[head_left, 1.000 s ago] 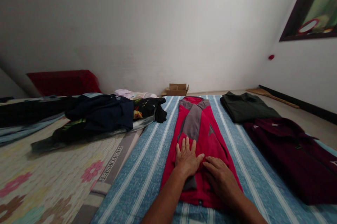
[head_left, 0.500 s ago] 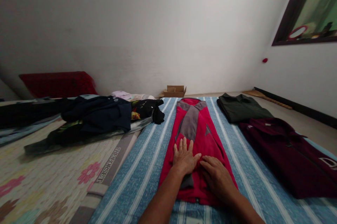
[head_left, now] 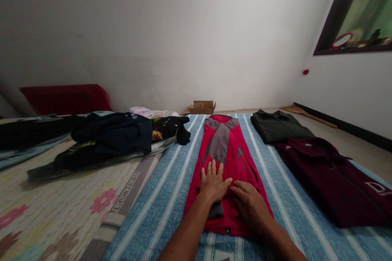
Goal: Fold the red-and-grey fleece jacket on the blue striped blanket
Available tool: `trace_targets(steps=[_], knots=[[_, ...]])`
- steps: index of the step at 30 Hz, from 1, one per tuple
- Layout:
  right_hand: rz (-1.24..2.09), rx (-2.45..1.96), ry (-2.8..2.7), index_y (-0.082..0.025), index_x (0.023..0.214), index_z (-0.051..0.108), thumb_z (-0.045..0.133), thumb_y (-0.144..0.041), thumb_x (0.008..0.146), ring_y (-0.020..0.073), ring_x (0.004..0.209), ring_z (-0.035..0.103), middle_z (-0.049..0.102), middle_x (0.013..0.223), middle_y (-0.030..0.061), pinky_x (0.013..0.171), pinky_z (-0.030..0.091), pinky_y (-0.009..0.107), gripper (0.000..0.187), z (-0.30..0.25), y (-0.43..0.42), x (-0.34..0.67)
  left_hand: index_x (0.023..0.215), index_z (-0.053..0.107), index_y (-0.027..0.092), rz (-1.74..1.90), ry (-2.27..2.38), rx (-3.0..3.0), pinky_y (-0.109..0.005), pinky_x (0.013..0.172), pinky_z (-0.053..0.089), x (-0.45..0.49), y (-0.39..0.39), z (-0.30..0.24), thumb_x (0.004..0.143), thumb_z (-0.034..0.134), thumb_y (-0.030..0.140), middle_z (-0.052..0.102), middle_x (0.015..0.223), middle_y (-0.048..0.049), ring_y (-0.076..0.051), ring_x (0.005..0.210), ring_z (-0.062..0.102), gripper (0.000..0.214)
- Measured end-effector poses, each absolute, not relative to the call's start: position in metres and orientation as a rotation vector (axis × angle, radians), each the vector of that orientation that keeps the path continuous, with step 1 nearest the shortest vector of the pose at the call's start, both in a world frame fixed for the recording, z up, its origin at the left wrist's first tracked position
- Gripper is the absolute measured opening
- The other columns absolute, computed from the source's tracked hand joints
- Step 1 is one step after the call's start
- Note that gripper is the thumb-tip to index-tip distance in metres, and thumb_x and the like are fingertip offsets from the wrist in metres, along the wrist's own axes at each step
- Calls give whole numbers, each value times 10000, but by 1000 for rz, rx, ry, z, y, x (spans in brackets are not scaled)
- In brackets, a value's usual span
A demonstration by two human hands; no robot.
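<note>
A red and grey jacket (head_left: pixel 243 167) lies in a long, narrow fold on the blue striped bed cover (head_left: pixel 167 187), its collar at the far end. My left hand (head_left: pixel 212 184) rests palm down on the jacket's near half, fingers spread over a grey and red part. Just to its right, my right hand (head_left: pixel 250 204) lies on the red cloth with its fingers stretched out close together. The two hands almost touch. Neither hand visibly grasps the fabric, though the undersides of the fingers are hidden.
On the right lie a folded dark green garment (head_left: pixel 280 126) and a folded maroon top (head_left: pixel 333 179). Loose dark clothes (head_left: pixel 119 132) are heaped on the floral mat (head_left: pixel 70 195) at left. A cardboard box (head_left: pixel 202 108) stands against the back wall.
The view shifts slightly. Both hands stay in nearly the same places on the jacket, and the cloth looks unchanged.
</note>
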State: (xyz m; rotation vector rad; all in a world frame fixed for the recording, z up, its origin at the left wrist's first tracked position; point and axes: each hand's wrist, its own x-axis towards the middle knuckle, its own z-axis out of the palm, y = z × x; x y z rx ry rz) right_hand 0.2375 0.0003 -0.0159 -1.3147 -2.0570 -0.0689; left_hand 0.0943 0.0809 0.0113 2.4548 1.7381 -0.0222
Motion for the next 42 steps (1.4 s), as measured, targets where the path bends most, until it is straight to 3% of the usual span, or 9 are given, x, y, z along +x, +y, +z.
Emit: trace_targets(steps=[16,42], knots=[[-10,-1358,-2063,-204,1003,623,492,-109,825,208,983,573,615,1077,77,845,473,351,240,-13,1,236,1439,235,194,83,1754,2500,-539,1082,99,93,83,3,860,183,638,149,1506,-161,-297,1391,90,731],[123,-1376,-2056,-206,1031,567,501,-146,866,204,965,532,592,1030,61,856,426,356,188,-17,8,233,1425,274,162,-10,1782,2521,-545,1078,127,93,83,19,864,297,552,152,1496,-174,-300,1385,108,683]])
